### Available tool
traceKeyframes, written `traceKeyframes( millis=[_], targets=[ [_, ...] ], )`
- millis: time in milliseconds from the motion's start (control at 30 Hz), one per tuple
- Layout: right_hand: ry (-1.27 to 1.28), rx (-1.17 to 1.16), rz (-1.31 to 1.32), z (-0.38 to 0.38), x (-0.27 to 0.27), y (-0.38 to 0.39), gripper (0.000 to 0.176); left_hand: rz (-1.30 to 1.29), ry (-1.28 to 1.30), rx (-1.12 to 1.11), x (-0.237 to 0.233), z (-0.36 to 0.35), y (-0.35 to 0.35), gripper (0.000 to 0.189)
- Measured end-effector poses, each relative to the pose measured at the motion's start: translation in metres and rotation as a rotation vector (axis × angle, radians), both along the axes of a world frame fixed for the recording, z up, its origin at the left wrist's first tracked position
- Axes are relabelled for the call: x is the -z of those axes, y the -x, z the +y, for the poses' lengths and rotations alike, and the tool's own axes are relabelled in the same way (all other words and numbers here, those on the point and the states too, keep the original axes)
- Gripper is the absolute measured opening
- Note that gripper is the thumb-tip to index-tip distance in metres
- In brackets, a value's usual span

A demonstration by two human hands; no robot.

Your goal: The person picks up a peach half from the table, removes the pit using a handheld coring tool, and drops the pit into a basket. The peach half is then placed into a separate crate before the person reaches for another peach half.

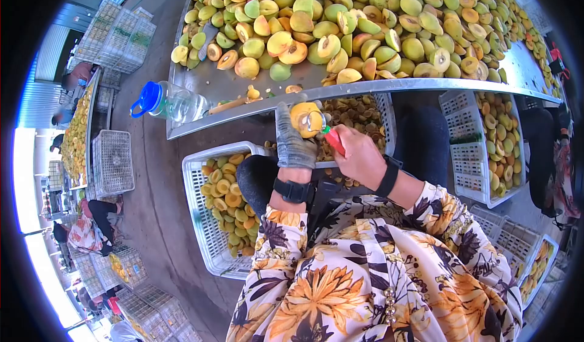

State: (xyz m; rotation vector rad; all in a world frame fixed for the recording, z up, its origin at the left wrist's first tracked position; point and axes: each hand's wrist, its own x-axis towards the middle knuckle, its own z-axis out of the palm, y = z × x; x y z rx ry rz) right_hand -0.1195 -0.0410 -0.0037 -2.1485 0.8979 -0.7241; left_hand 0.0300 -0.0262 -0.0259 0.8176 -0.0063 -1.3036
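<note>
My left hand, in a grey glove, is closed around a yellow peach half with its cut side toward my right hand. In my right hand, bare, is a pitting tool with a red handle, a green collar and a metal loop. The loop lies against the cut flesh of the peach. Both hands are just in front of the metal table's edge, above a crate of small brown pits and scraps.
Peach halves are heaped on the table. A blue-capped water bottle lies at its left corner. White crates of peach halves stand by my left knee and to the right. Stacked crates and other people are at left.
</note>
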Motion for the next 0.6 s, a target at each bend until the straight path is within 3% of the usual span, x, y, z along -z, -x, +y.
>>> traceKeyframes(
  millis=[100, 133, 200, 267, 367, 600],
  targets=[
    [0.08, 0.008, -0.042, -0.004, 0.005, 0.004, 0.026, -0.026, 0.029, 0.096, -0.001, 0.005, -0.001, 0.057],
    [0.08, 0.009, -0.042, -0.003, 0.003, 0.005, 0.026, -0.035, 0.002, 0.088, -0.002, 0.006, 0.001, 0.05],
    [-0.186, -0.044, 0.086, 0.001, -0.003, 0.009, 0.025, -0.044, -0.024, 0.088, -0.001, 0.005, 0.005, 0.044],
    [-0.181, -0.036, 0.098, 0.004, -0.003, 0.011, 0.024, -0.123, 0.144, -0.055, 0.009, 0.002, 0.011, 0.04],
    [-0.223, -0.029, 0.106, 0.004, -0.003, 0.015, 0.023, -0.076, 0.242, -0.034, 0.02, 0.004, 0.009, 0.046],
    [-0.248, 0.024, 0.038, 0.002, 0.0, 0.018, 0.023, -0.134, 0.242, -0.008, 0.004, 0.004, 0.027, 0.041]
  ],
)
